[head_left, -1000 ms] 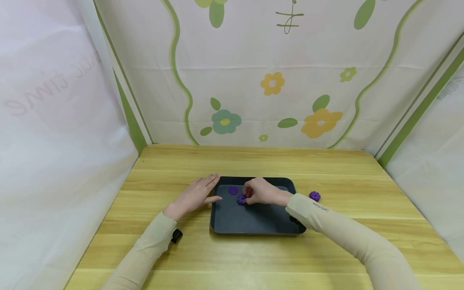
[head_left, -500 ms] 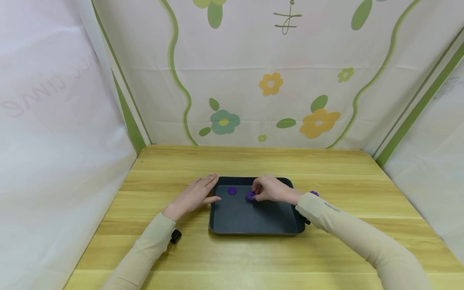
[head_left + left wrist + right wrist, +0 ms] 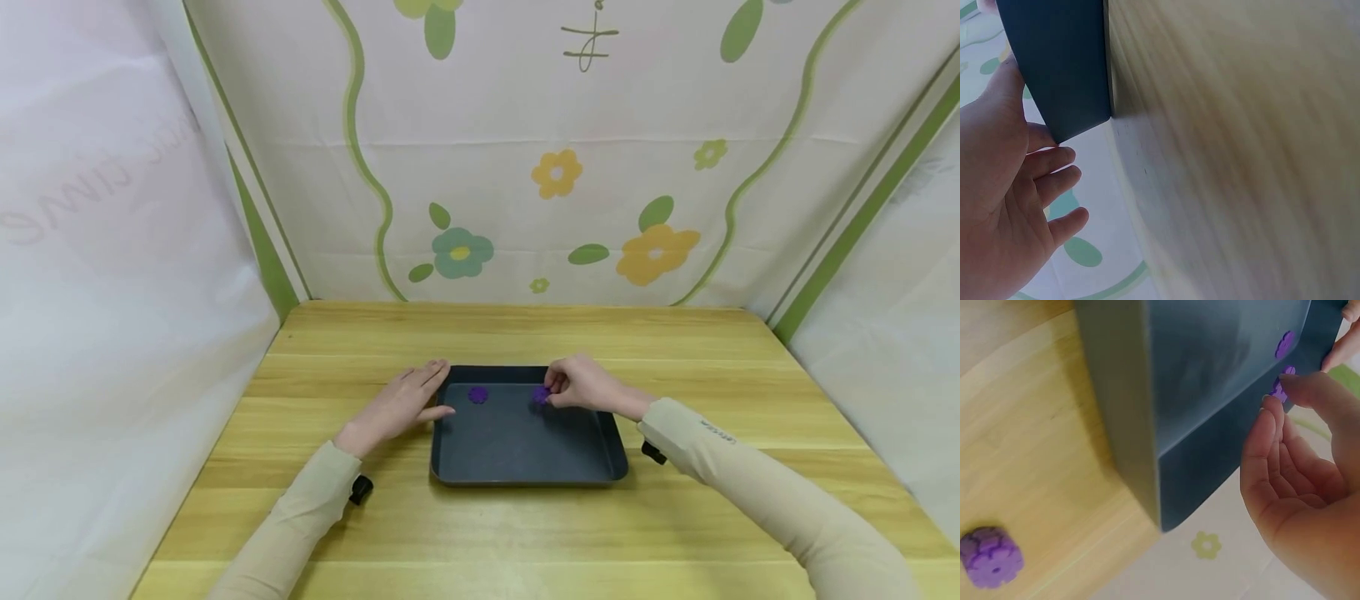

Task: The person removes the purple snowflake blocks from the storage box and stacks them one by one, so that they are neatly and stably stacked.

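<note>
A dark grey rectangular tray [image 3: 510, 450] lies on the table in the head view. At its back left corner my left hand [image 3: 393, 408] touches the rim with fingers extended; in the left wrist view that hand [image 3: 1007, 181] is beside the tray's outer wall. My right hand [image 3: 588, 387] pinches a purple flower-shaped piece [image 3: 1284, 387] between thumb and fingertips over the back part of the tray. A second purple flower piece [image 3: 477, 395] lies flat inside, near the back left corner.
Outside the tray, several purple flower pieces in a small stack [image 3: 991, 557] stand on the wooden table [image 3: 360, 542]; my right forearm hides them from the head view. White printed fabric walls [image 3: 495, 167] rise behind and at both sides.
My right hand has slid right and slightly back along the tray, carrying the pinched flower piece away from the other one. My left hand has kept its place at the rim.
</note>
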The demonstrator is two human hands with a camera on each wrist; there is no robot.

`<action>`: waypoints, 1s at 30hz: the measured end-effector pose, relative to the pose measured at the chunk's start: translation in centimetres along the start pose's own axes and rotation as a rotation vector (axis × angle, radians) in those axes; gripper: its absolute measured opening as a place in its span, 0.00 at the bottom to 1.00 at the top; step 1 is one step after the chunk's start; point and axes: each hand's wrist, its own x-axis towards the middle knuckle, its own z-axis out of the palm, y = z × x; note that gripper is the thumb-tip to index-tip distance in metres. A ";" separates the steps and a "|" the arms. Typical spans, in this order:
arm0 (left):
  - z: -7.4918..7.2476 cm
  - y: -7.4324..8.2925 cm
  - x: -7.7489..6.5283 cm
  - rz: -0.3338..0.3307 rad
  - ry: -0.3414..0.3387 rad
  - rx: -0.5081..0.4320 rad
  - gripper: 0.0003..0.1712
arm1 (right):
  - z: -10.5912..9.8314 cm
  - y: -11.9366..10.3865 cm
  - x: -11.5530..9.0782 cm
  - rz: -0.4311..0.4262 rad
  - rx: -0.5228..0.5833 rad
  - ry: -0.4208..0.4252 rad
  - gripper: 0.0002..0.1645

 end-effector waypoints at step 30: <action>0.2 -0.1 0.1 0.025 0.028 0.012 0.45 | -3.4 4.8 -4.9 0.124 -0.027 0.100 0.09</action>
